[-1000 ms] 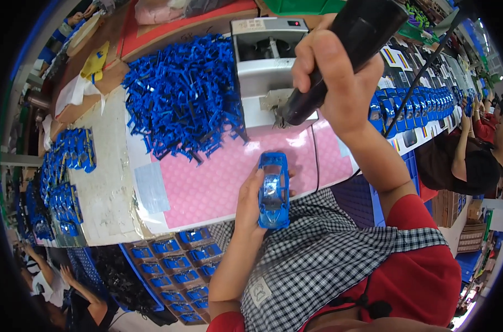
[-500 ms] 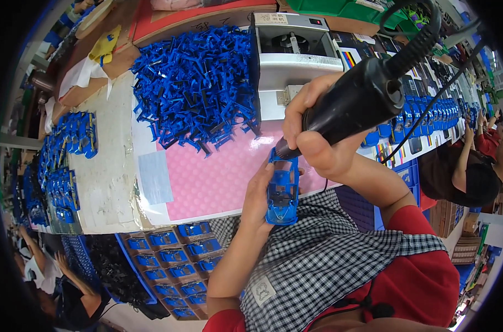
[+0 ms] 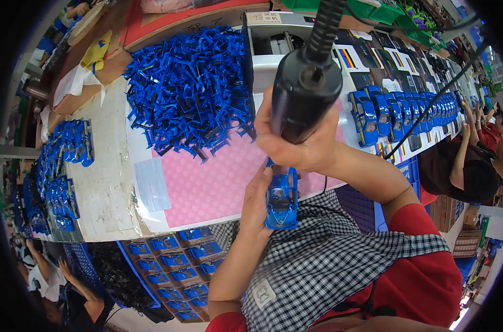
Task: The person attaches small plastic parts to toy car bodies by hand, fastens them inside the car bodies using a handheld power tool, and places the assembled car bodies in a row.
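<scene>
My right hand (image 3: 312, 145) is wrapped round a thick black electric screwdriver (image 3: 306, 91), whose ribbed cable rises from its top. The tool stands nearly upright over the far end of a blue toy car body (image 3: 282, 206). Its tip is hidden behind my right hand, so I cannot tell whether it touches the car. My left hand (image 3: 256, 196) grips the car body along its left side, holding it above the near table edge. Window openings and a shiny near end show on the car.
A heap of blue plastic parts (image 3: 188, 91) lies beyond a pink mat (image 3: 201, 191), beside a grey metal machine (image 3: 268, 69). Blue car bodies (image 3: 365, 119) line the right side; more stand left (image 3: 74, 144). Below is a compartmented crate (image 3: 146, 249). Co-workers (image 3: 473, 166) sit nearby.
The screwdriver has swung from a rightward slant to nearly upright, and my right hand has shifted left with it. Its tip, visible before at the car's far end, is now hidden.
</scene>
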`<state>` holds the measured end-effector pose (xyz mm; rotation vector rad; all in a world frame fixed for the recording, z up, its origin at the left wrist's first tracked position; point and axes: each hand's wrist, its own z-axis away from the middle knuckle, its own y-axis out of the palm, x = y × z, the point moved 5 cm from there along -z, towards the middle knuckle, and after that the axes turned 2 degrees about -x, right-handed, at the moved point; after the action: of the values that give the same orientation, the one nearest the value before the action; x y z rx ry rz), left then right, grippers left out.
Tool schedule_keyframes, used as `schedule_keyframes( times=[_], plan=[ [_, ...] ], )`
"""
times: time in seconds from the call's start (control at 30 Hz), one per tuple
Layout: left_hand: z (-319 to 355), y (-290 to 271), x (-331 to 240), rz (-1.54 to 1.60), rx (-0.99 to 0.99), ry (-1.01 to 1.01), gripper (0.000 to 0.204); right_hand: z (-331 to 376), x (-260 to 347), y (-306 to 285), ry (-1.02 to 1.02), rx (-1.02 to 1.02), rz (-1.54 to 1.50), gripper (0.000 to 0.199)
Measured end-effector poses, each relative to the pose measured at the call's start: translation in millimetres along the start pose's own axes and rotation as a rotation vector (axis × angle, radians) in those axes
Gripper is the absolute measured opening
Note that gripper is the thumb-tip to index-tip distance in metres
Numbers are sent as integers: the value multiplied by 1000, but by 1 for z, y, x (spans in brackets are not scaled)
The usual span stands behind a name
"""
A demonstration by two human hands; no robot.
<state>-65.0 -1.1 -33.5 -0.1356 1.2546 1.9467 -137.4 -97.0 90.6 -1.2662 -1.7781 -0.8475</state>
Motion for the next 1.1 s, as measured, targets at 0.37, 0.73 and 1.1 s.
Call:
schedule_keyframes(
  times=[0.37,0.73,1.1],
  plan=[
    [-4,-4,2,-4,-19,-6,46,-3,25,-35,-129,-51,-263,41],
    [-2,-2,3,-56,-46,5,44,-35,60,-137,-625,-483,-70,26],
    [-3,-3,8,-70,-60,13,47,-16,45,-60,-353,-78,-138,32]
  ],
)
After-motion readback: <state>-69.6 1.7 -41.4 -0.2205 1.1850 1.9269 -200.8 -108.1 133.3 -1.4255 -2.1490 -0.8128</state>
